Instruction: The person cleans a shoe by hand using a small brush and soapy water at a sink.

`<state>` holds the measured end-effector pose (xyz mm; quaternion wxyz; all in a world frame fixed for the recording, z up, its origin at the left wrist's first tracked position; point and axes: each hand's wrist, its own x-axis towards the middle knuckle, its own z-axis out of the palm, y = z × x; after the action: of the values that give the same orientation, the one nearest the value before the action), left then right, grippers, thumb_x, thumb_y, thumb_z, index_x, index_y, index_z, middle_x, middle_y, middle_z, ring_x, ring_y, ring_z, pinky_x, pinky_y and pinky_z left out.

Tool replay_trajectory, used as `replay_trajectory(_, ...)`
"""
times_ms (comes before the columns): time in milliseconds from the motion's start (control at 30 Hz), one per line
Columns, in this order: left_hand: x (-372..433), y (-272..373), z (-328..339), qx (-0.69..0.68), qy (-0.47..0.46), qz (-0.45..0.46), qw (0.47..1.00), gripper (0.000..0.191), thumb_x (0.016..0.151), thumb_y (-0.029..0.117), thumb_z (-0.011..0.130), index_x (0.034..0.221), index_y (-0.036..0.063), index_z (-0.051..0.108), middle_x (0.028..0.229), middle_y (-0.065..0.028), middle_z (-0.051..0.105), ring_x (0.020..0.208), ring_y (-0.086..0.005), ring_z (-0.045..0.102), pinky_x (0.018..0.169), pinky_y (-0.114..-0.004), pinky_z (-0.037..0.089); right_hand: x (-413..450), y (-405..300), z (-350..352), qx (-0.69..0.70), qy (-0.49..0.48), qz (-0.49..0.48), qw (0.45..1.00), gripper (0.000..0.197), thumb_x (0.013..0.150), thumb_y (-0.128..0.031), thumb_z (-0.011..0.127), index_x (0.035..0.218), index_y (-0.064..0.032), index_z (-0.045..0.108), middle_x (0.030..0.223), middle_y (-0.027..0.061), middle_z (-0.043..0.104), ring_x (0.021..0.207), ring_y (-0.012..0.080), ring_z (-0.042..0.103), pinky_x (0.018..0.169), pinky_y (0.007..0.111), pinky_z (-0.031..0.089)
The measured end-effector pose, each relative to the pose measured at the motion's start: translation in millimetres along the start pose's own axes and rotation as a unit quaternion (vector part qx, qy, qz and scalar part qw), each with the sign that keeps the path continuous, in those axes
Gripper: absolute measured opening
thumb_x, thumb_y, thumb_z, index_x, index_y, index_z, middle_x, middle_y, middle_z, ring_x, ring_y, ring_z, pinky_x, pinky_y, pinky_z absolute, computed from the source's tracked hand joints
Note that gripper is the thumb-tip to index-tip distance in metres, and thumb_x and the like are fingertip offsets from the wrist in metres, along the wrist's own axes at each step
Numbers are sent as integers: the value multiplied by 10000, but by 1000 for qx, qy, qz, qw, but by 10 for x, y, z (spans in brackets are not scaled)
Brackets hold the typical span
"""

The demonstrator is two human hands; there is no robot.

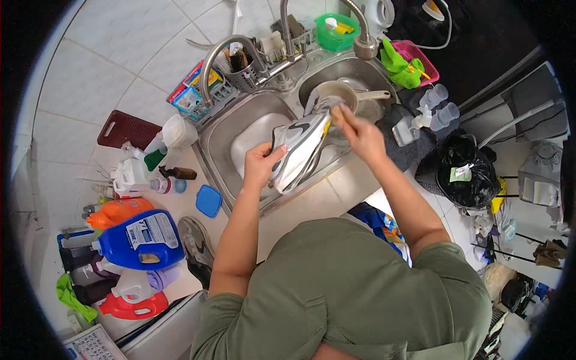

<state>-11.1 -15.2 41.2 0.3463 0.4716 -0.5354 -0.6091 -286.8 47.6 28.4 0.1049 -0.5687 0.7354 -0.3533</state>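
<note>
A white and grey sneaker (300,146) with a dark Nike swoosh is held tilted above the double steel sink. My left hand (262,164) grips it by one end, thumb over the upper. In my right hand (365,138) is a small tan scrubbing brush (336,115), slightly blurred, against the sneaker's side near the sole. The fingers hide most of the brush. Below the sneaker lies the left basin (225,135). Behind it, a beige saucepan (343,92) rests in the right basin (315,72), its handle pointing right.
Another sneaker (196,245) stands on the left counter beside a large blue jug (140,240). Nearby lies a blue lid (209,201). Two faucets (225,42) arch over the sink's back. A green tub (336,38) and a pink basket (420,60) stand behind and right.
</note>
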Motion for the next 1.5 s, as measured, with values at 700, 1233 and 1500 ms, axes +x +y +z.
replay_trajectory(700, -639, -45, -1119, 34, 186, 81, 979, 232, 855, 188, 771, 761, 13, 653, 661, 81, 536, 626, -26, 412, 548, -221, 326, -281, -966, 10, 105, 10, -374, 921, 158, 748, -140, 791, 835, -47, 696, 1065, 152, 630, 957, 342, 604, 814, 428, 486)
replay_trajectory(1233, -819, -402, -862, -138, 182, 21, 973, 211, 861, 96, 724, 1022, -40, 715, 889, -13, 690, 772, -73, 581, 695, -227, 474, 529, -3371, 3061, 155, -364, -184, 900, 427, 820, -383, 734, 1052, -30, 680, 982, 246, 692, 923, 390, 679, 821, 456, 530)
replay_trajectory(1500, -734, -135, -1353, 38, 195, 56, 978, 308, 846, 180, 778, 694, 4, 577, 645, 86, 457, 620, -38, 365, 529, -240, 300, 519, -2480, 698, 304, -93, -273, 908, 350, 893, -221, 726, 1112, -21, 539, 807, 175, 656, 700, 333, 661, 650, 394, 523)
